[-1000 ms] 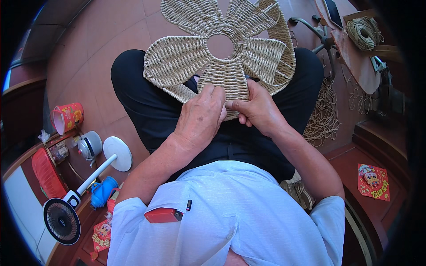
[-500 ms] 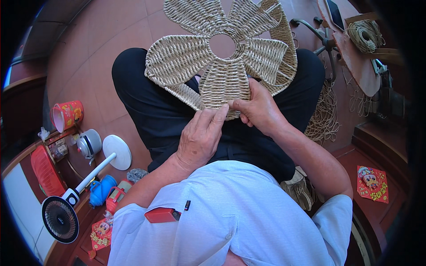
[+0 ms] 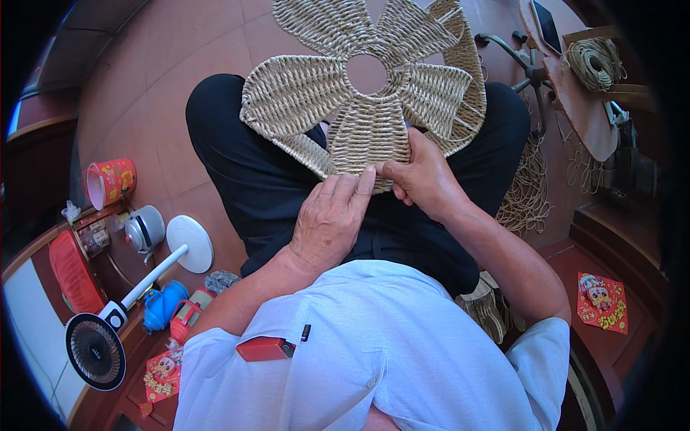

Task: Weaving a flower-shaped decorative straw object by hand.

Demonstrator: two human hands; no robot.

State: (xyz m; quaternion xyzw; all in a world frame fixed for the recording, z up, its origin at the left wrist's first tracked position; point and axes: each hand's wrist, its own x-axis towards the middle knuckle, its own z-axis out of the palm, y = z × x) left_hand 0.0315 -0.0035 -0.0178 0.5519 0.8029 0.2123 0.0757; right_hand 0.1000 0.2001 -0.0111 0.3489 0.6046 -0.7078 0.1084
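Observation:
A flower-shaped piece of woven straw cord [image 3: 370, 136] rests over my lap, with several broad petals around a round hole. Its nearest petal points toward me, between my hands. My left hand [image 3: 332, 215] grips the lower left corner of that petal, fingers closed and thumb near its lower edge. At the petal's right edge, my right hand [image 3: 424, 172] is closed on the weave, its thumb almost meeting the left thumb. Whether a loose strand is pinched between the thumbs is too small to tell. A woven side band curves behind the petals at the right.
At the left stand a white fan [image 3: 97, 352], a kettle [image 3: 145, 228], a red patterned bucket [image 3: 110, 185] and blue and red flasks. On the right are tangled cord [image 3: 525, 190] on the floor, a cord coil [image 3: 595, 63] and a wheeled chair base [image 3: 532, 72].
The woven piece has shifted slightly right in the picture, as have my knees and hands. Both hands keep their hold on the near petal.

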